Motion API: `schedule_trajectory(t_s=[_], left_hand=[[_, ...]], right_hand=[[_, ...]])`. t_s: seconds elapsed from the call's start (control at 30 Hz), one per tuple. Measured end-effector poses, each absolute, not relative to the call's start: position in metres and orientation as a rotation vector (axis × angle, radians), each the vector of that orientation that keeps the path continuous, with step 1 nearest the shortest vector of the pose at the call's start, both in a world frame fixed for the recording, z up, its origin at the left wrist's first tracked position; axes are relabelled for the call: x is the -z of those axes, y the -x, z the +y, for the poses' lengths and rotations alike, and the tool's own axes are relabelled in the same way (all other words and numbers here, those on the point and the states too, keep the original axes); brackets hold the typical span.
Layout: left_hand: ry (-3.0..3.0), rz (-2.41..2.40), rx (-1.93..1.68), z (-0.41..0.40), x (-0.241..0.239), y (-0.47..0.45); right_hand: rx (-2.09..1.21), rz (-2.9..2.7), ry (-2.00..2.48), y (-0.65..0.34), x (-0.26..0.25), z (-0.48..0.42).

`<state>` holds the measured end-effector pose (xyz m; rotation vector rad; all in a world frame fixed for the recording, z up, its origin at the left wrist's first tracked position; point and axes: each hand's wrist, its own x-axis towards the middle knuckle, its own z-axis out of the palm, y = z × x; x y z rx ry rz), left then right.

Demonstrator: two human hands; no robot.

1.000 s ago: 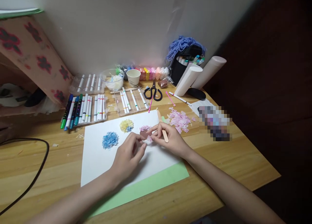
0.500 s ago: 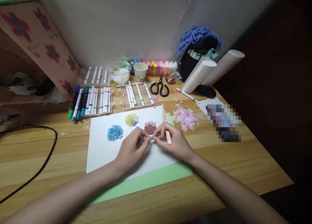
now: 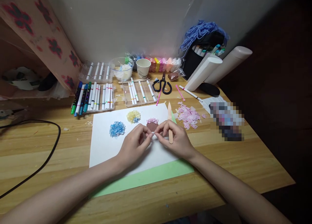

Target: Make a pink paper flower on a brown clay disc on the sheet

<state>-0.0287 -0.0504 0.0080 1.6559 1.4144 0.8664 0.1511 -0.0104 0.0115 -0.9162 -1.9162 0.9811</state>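
My left hand [image 3: 134,145] and my right hand [image 3: 175,139] meet fingertip to fingertip over a white sheet [image 3: 107,149], pinching a tiny pale scrap between them. A wooden craft stick [image 3: 170,121] runs through my right hand's fingers, pointing away from me. Just beyond the fingertips lies a brown clay patch topped with pink paper bits [image 3: 152,123]. A yellow tuft [image 3: 133,116] and a blue tuft [image 3: 117,129] of shredded paper sit on the sheet to the left.
A green sheet [image 3: 151,178] lies under the white one. Pink paper scraps [image 3: 188,115] are piled at the right. Marker trays [image 3: 94,96], a clear bowl [image 3: 121,69], a paper cup [image 3: 143,68], black scissors [image 3: 162,84], clay packs and white tubes [image 3: 204,73] line the back. A black cable [image 3: 41,162] loops at left.
The view has shifted so the desk sits lower-left to upper-right differently. My hands drew together from beside the pink-topped patch and now pinch a scrap just in front of it.
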Motion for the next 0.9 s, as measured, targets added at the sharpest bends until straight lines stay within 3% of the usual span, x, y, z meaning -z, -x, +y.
schedule_trajectory(t_s=[0.2, 0.37, 0.6, 0.77, 0.9], left_hand=[[-1.604, 1.334, -0.849, -0.049, -0.011, 0.032], [-1.629, 1.25, -0.824, -0.048, -0.013, 0.032], [-1.554, 1.318, -0.873, -0.047, -0.009, 0.031], [-1.622, 1.379, -0.947, -0.042, -0.012, 0.032], [-1.711, 1.473, -1.003, -0.031, -0.016, 0.033]], right_hand=[[-0.524, -2.059, 0.671, -0.158, -0.008, -0.006], [-0.622, -2.297, 0.514, -0.164, -0.014, -0.005], [-0.059, -2.391, 0.263, -0.162, -0.014, -0.004], [-0.175, -2.215, 0.418, -0.166, -0.011, -0.004], [-0.521, -1.821, 0.661, -0.173, -0.008, -0.004]])
